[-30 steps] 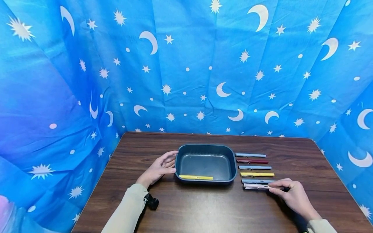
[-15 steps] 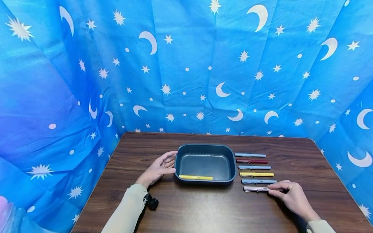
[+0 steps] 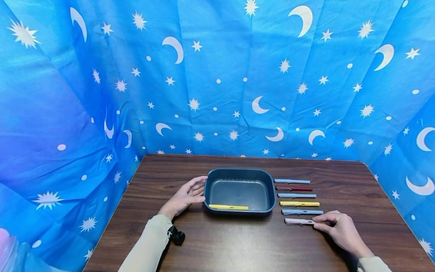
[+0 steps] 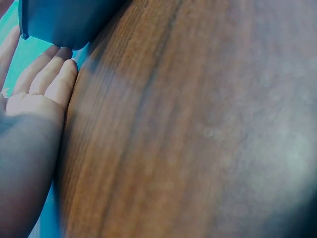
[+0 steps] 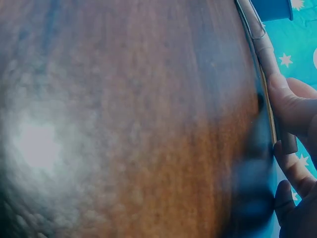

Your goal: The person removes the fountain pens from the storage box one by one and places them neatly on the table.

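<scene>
A dark blue-grey rectangular tub (image 3: 239, 172) stands on the wooden table with a yellow pen (image 3: 228, 207) lying along its near side. My left hand (image 3: 183, 198) touches the tub's left end, its fingers nearly straight; in the left wrist view the fingertips reach the tub's wall (image 4: 69, 22). On the right, my right hand (image 3: 340, 227) pinches the end of a pale pink pen (image 3: 298, 221) between thumb and fingers. That pen is the nearest in a column of pens, its clip end pointing left. The right wrist view shows the pen (image 5: 265, 49) running past the thumb.
Beyond the pink pen lie a grey-blue pen (image 3: 301, 212), a second yellow pen (image 3: 300, 204), two light blue pens, the nearer (image 3: 297, 195) and the farther (image 3: 292, 181), and a dark red pen (image 3: 294, 188). A blue curtain (image 3: 217, 94) with moons and stars hangs behind the table (image 3: 238, 241).
The pink pen has moved slightly towards me, away from the grey-blue pen it overlapped, with the right hand still pinching it. The left hand and tub have stayed put.
</scene>
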`<action>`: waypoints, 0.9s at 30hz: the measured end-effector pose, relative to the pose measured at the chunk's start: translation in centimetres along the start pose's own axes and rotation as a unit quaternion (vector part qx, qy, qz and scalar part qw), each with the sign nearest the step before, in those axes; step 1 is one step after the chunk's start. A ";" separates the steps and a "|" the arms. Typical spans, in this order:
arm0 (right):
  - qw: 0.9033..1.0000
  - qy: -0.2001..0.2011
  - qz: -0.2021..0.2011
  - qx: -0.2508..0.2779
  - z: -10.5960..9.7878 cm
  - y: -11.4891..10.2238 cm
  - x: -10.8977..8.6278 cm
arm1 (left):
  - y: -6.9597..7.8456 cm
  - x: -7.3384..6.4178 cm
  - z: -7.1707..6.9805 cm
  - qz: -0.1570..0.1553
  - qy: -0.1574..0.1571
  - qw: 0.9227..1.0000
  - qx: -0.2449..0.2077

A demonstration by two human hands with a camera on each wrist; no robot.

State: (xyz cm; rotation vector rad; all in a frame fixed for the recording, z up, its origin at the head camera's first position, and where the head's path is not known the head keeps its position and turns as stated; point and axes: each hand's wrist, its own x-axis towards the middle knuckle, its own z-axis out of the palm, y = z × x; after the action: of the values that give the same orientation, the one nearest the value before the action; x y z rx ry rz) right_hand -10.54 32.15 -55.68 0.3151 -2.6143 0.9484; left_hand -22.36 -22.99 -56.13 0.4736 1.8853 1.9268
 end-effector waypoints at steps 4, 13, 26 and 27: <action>1.000 0.000 0.002 -0.007 0.1 0.0 0.0 | 0.0 -0.1 0.0 -0.001 0.002 1.000 -0.001; 1.000 -0.013 0.014 -0.019 0.2 0.0 0.0 | 0.1 -0.1 0.0 -0.001 0.004 1.000 -0.002; 1.000 -0.005 0.000 -0.013 0.2 0.0 0.0 | 0.1 0.0 0.0 -0.003 0.007 1.000 0.000; 1.000 -0.005 0.002 -0.014 0.2 0.0 0.0 | 0.1 0.0 0.0 -0.003 0.007 1.000 0.000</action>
State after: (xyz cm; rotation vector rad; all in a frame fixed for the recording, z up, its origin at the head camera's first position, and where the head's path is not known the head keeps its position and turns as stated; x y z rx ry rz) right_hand -10.60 31.98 -55.81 0.3086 -2.6362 0.9124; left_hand -22.38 -22.96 -56.03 0.4549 1.8921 1.9310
